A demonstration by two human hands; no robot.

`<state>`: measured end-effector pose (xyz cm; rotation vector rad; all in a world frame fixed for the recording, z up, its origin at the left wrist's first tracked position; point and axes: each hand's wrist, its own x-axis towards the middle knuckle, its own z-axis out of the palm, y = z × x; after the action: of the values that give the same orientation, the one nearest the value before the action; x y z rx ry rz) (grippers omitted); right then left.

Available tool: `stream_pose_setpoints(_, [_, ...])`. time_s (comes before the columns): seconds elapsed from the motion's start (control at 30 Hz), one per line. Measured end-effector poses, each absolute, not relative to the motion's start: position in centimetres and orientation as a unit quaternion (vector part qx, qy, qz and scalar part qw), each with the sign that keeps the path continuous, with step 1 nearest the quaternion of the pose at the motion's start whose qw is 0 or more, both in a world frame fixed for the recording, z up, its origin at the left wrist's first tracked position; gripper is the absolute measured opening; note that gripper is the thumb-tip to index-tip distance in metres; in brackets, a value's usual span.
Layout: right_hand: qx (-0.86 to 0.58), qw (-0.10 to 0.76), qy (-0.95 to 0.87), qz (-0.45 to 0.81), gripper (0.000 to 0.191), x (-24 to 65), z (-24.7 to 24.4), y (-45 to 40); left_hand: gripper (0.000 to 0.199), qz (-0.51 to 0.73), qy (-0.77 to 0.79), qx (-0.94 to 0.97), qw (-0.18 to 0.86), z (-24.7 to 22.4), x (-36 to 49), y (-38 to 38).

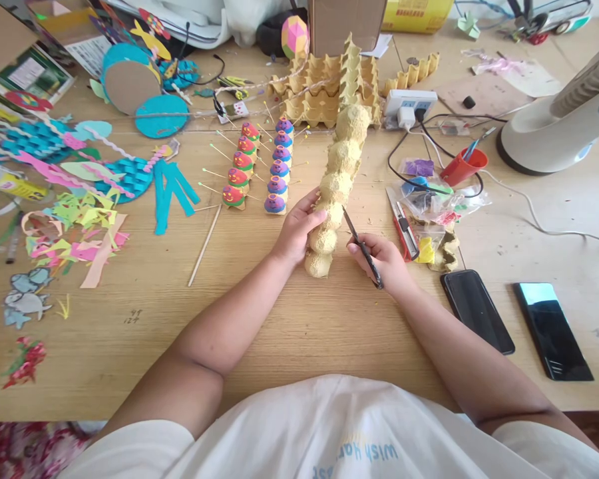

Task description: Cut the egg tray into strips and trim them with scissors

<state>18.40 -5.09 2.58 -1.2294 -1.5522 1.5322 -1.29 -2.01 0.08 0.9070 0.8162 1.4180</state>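
A long strip of tan egg carton (335, 187), its bumps facing up, slants away from me over the middle of the table. My left hand (301, 228) grips its left side near the lower end, thumb on top and the other fingers partly hidden beneath. In my right hand (385, 263) is a dark cutting tool, apparently a pair of scissors (363, 251). Its tip points up and left, close to the strip's right edge; whether it touches cannot be told. Left of the strip stand two painted egg-carton caterpillars, one red and green (242, 161), one purple and blue (280, 166), with pins stuck in them.
Behind the strip lie egg trays (309, 106) and a white power strip (410, 106). To the right are a red utility knife (404, 229), a red cup (463, 166) and two phones (478, 311). Paper scraps (74, 233) and a thin stick (204, 246) lie left.
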Motion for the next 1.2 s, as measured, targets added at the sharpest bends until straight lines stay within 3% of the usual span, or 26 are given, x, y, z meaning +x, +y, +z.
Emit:
stream_pose_setpoints(0.67, [-0.464,0.300,-0.624,0.552,0.042,18.51,2.01,-4.44,0.042,0.621,0.355,0.369,0.594,0.55,-1.01,-2.02])
stream_pose_setpoints(0.9, [-0.472,0.302,-0.642,0.523,0.039,18.40,1.88,-4.34,0.050,0.600,0.379,0.382,0.592,0.29,-1.18,-2.01])
stream_pose_setpoints(1.2, [-0.488,0.307,-0.654,0.490,0.040,18.50,2.09,-4.62,0.046,0.602,0.383,0.377,0.591,0.64,-0.98,-2.22])
